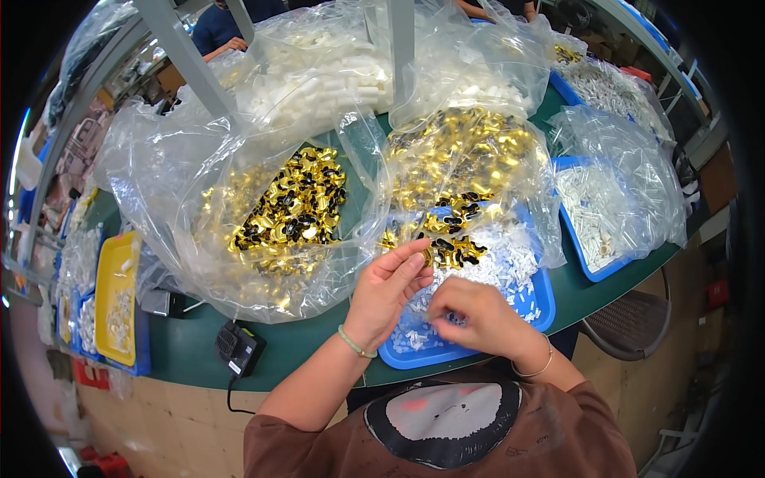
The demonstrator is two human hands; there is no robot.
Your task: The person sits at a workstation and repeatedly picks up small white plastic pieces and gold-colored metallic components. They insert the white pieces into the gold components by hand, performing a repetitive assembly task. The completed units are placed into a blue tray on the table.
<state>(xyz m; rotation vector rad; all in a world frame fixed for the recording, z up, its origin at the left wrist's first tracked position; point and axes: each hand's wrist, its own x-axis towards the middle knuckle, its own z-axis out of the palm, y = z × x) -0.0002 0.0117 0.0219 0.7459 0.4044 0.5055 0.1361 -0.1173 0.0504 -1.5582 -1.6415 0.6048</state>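
My left hand [384,296] is raised over a blue tray [544,299], thumb and fingers pinched on a small gold-and-black part [428,255]. Just to its right and a little lower, my right hand [476,314] has its fingers curled together above the same tray; what they hold, if anything, is hidden. Small white plastic pieces [510,259] are heaped in the tray. Beyond my fingertips, more shiny gold-and-black parts [458,252] spill from a clear plastic bag [546,191] onto the white pieces.
A second clear bag [151,187] of gold-and-black parts lies open to the left. White cylinders [327,95] fill bags behind. Another blue tray [591,271] stands right, a yellow tray [106,279] far left. A black device [239,348] sits at the green table's [179,350] front edge.
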